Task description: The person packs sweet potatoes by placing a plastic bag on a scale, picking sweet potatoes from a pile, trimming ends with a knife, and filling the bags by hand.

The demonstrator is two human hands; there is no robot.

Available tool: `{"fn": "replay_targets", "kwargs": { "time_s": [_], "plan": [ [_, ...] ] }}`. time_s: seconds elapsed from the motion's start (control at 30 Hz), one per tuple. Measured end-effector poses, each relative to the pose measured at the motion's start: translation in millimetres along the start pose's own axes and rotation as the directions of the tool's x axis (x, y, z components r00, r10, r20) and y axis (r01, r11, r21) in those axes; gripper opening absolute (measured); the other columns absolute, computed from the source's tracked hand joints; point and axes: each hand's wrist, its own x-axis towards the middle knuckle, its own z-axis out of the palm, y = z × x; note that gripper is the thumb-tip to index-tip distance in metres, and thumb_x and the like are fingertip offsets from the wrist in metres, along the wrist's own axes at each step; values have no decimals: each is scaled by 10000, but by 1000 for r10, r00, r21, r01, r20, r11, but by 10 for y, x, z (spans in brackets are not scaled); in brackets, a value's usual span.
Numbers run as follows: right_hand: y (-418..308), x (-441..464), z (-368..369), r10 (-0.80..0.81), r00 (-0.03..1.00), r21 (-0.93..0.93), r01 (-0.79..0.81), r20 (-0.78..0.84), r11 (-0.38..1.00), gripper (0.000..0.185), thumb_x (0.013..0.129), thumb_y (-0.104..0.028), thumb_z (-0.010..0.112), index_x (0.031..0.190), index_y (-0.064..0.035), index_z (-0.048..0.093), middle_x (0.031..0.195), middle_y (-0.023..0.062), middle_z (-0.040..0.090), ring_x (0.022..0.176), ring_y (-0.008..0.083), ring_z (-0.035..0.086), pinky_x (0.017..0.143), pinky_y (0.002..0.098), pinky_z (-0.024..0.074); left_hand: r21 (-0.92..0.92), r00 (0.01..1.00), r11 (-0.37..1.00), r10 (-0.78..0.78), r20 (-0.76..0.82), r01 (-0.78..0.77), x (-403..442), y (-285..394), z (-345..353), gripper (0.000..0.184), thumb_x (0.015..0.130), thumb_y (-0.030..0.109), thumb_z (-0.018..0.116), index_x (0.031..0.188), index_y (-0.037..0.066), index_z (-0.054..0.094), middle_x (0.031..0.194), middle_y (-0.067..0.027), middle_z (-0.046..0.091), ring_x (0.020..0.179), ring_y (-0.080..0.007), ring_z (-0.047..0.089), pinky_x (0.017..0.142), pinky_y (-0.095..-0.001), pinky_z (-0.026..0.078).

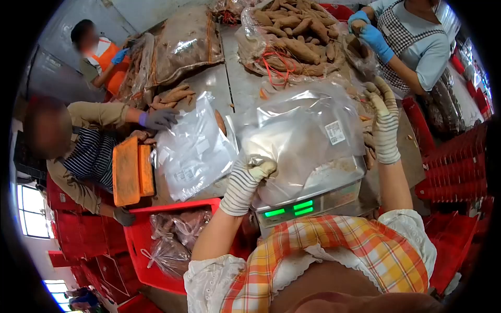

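A clear plastic bag (313,122) with a white printed label lies over a scale (334,195) whose display glows green. At the bag's left side, my left hand (254,175), in a striped white glove, pinches the plastic. My right hand (383,107), gloved the same way, is raised at the bag's right edge with its fingers apart, near some sweet potatoes. What is inside the bag is hard to make out. Flat clear bags (195,151) lie left of the scale.
A large open sack of sweet potatoes (302,39) and a closed sack (185,47) stand at the back. Orange trays (127,172) are at left, above a red crate (138,235) holding filled bags. Three people work around the table, one hand (159,119) beside the flat bags.
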Motion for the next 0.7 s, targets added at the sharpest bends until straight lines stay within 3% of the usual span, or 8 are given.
{"fn": "replay_targets", "kwargs": {
  "time_s": [0.17,0.27,0.37,0.4,0.43,0.5,0.63,0.7],
  "plan": [
    [-162,-692,322,516,555,-337,-398,653,853,289,861,-243,540,1023,-8,583,923,63,601,834,134,562,745,282,463,372,961,886,263,86,-276,35,-173,237,250,712,248,714,791,29,626,683,-19,596,609,-116,538,550,-271,437],
    [-113,-1023,602,599,484,-528,-290,638,798,292,830,-277,564,919,-3,611,834,44,596,768,119,542,687,262,439,674,703,316,566,430,-667,-107,-66,447,307,806,206,616,1049,22,576,805,-52,583,702,-142,545,616,-297,459],
    [114,-1033,579,642,517,-511,-391,566,766,236,813,-263,573,815,-30,609,770,10,539,711,87,494,613,236,414,737,892,508,321,318,-446,-185,-34,402,225,812,213,639,919,16,614,718,-35,587,657,-125,538,578,-292,440],
    [214,-1073,583,586,572,-416,-413,575,810,216,817,-250,568,796,-37,596,768,3,526,691,85,479,590,238,399,36,880,903,407,246,-427,-247,-92,443,276,763,266,698,851,17,619,661,-52,583,629,-137,542,572,-317,442],
    [274,-1126,567,538,637,-318,-436,552,842,198,820,-236,564,776,-44,583,766,-3,514,671,83,464,568,240,383,559,853,665,495,166,-495,-266,-114,336,300,760,205,695,976,14,611,839,-63,640,734,-190,609,660,-282,500],
    [351,-1143,542,537,699,-222,-495,473,840,171,843,-204,555,783,-45,570,777,-12,499,686,84,460,585,239,399,612,997,788,66,36,-74,-258,-48,216,318,802,247,656,993,-4,616,863,-101,654,659,-213,607,623,-302,511],
    [692,-283,128,674,500,381,-863,543,332,253,857,-175,575,1061,-26,584,1029,80,627,826,160,598,745,287,509,738,962,668,128,-241,96,-142,-75,-657,446,827,279,601,1100,-71,562,908,-209,655,658,-249,618,639,-357,527],
    [446,31,118,784,611,338,-765,111,548,245,862,-155,553,1065,-22,581,1062,79,622,853,169,603,762,300,517,650,787,723,252,-564,234,-375,-116,-1140,516,759,386,561,1036,-48,605,911,-211,652,766,-270,645,728,-392,514]
  ]
}}
